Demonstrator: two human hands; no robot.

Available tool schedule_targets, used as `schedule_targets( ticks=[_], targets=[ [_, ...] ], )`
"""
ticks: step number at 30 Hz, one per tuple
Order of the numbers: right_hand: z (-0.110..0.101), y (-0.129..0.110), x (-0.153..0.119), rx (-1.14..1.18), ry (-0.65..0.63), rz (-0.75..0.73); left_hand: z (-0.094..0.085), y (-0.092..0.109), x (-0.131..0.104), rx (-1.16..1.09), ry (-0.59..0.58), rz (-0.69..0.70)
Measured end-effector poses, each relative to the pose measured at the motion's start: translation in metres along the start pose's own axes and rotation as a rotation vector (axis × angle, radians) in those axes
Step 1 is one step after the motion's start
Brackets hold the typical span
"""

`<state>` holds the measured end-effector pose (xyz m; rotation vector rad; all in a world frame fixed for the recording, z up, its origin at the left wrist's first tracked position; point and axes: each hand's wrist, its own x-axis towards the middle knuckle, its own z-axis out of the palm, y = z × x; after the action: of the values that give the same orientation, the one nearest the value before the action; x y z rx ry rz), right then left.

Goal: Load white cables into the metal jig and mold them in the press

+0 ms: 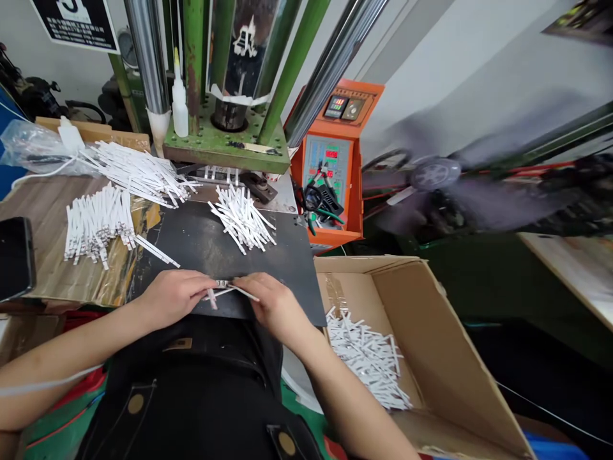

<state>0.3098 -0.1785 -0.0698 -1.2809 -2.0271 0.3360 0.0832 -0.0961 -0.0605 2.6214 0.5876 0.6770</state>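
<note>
At the front edge of the black work plate [292,275], my two hands meet fingertip to fingertip. My left hand [175,295] is closed in a pinch on a narrow white strip [212,298]. Another white strip [246,293] sticks out from the pinched fingers of my right hand [275,303]. Between the fingertips shows a small piece with dark and light marks [221,283]; its kind is too small to tell. A heap of white strips [243,217] lies on the plate beyond my hands, and a few loose strips [158,251] lie left of it.
More strip piles [98,223] lie on the cardboard at left, near a phone [14,259]. A green press [225,144] stands behind the plate. An orange control box [357,191] holds pliers. At right, a cardboard box [431,332] contains many strips; a fan [435,174] spins beyond.
</note>
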Motion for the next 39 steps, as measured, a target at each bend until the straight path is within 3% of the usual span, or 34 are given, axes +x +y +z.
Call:
schedule_targets(
  ticks=[4, 8, 11, 14, 17, 21, 25, 29, 31, 35, 39],
  targets=[
    [0.004, 0.008, -0.009, 0.114, 0.192, 0.129, -0.01, -0.001, 0.0, -0.171, 0.026, -0.049],
    [0.013, 0.008, -0.011, 0.07, 0.181, 0.036, -0.008, 0.0, 0.0, -0.212, 0.1, -0.094],
    [0.006, 0.004, -0.013, -0.001, 0.085, 0.055, -0.005, -0.001, -0.003, -0.169, 0.083, -0.249],
    [-0.004, -0.005, -0.018, -0.08, -0.132, 0.078, -0.008, -0.003, -0.005, -0.191, -0.016, -0.348],
    [-0.004, -0.016, -0.024, -0.181, -0.301, 0.106, -0.011, -0.006, -0.003, -0.16, -0.12, -0.297],
    [-0.002, -0.022, -0.033, -0.253, -0.376, 0.143, -0.013, -0.008, 0.001, 0.028, -0.198, -0.224],
    [-0.014, -0.018, -0.039, -0.129, -0.31, 0.099, -0.013, -0.009, 0.001, 0.03, -0.24, -0.151],
    [-0.018, -0.003, -0.026, 0.154, 0.04, 0.147, -0.008, -0.011, 0.002, -0.107, -0.092, -0.094],
    [-0.011, 0.005, -0.016, 0.214, 0.138, 0.165, -0.002, -0.013, 0.004, -0.138, -0.016, -0.051],
    [0.001, 0.013, -0.001, 0.213, 0.068, 0.126, 0.007, -0.013, 0.005, -0.206, 0.029, -0.052],
    [0.003, 0.007, 0.004, 0.077, -0.053, 0.06, 0.002, -0.012, -0.001, -0.23, -0.038, -0.086]
  ],
)
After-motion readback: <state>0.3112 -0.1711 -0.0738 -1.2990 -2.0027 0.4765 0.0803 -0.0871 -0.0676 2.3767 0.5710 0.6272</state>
